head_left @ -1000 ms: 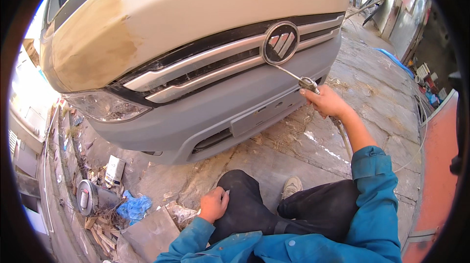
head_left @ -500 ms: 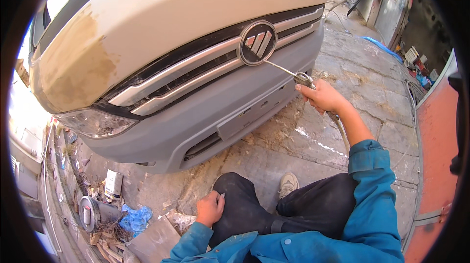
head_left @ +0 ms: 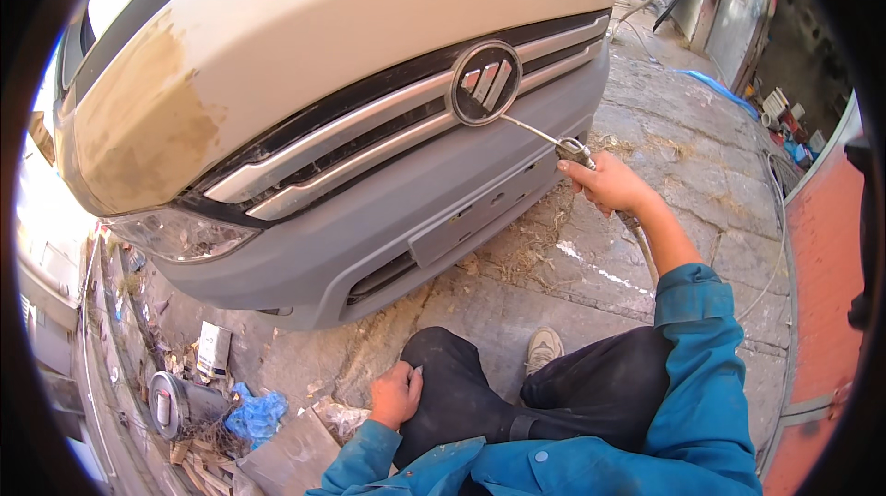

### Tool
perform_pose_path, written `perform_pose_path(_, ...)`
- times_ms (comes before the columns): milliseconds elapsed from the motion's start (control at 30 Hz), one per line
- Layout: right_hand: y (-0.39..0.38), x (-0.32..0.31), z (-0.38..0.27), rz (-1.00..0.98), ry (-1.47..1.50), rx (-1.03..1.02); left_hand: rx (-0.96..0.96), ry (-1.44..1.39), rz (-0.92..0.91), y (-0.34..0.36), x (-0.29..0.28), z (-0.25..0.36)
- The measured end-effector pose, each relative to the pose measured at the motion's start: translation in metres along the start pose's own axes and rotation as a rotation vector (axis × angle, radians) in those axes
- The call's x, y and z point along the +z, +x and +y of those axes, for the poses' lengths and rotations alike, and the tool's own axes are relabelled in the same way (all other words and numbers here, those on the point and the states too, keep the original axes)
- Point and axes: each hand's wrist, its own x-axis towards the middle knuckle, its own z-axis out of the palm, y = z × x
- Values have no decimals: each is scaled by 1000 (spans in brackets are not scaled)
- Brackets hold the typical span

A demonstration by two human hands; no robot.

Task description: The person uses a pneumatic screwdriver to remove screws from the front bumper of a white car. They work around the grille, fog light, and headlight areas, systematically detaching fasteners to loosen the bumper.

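My right hand (head_left: 604,187) grips a metal spray-type gun (head_left: 574,152) with a hose and long thin wand, whose tip reaches the lower right rim of the round emblem (head_left: 484,83). The emblem sits between silver grille bars (head_left: 323,145) on a van front, above a matte grey bumper (head_left: 277,279). The beige bonnet (head_left: 314,25) has a darker tan patch on the left. My left hand (head_left: 395,394) rests closed on my dark-trousered left knee (head_left: 443,358); whether its curled fingers hold anything is hidden.
A metal bucket (head_left: 185,408), blue plastic (head_left: 254,413), a carton (head_left: 214,348) and scrap lie at the lower left. A red panel (head_left: 817,293) stands on the right, near hoses, a blue strip (head_left: 715,90) and clutter along the wall.
Compared with one second ago, the van appears further left and the wand's tip has shifted right along the emblem's lower rim. Since half a second ago, little has moved.
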Motion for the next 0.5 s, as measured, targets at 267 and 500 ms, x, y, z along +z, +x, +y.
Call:
perform_pose_path(267, 9, -7, 15, 31, 62, 60, 17, 1, 15, 1, -1, -1)
perform_pose_path(500, 0, 31, -21, -167, -101, -49, 40, -8, 22, 1, 1, -5)
